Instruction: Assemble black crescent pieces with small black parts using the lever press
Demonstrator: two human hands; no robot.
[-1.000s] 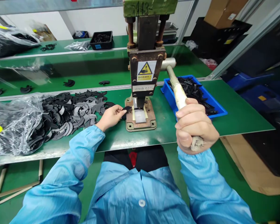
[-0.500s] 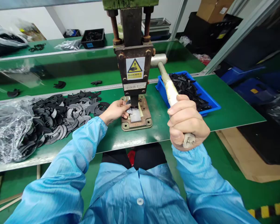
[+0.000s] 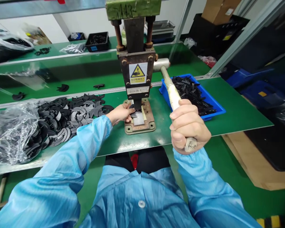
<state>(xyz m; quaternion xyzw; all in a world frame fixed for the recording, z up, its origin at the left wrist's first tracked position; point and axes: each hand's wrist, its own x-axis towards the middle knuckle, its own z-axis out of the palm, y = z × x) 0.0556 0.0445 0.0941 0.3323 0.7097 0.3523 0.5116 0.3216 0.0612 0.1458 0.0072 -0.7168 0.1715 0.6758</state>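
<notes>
My right hand is wrapped round the lever handle of a hand press. With fingers pinched, my left hand holds a small dark curved plastic part at the foot of the press ram. Part of that piece is hidden by my fingers and the ram. Under it lies a bare metal plate on the rusty press base.
Many black curved parts lie heaped left of the press, partly in a clear plastic bag. A blue bin of black pieces stands on the right. Farther back are a black tray and a metal post.
The camera view has shifted slightly, so the press sits a little lower in the picture. Both hands keep their grips, and the lever looks almost unmoved.
</notes>
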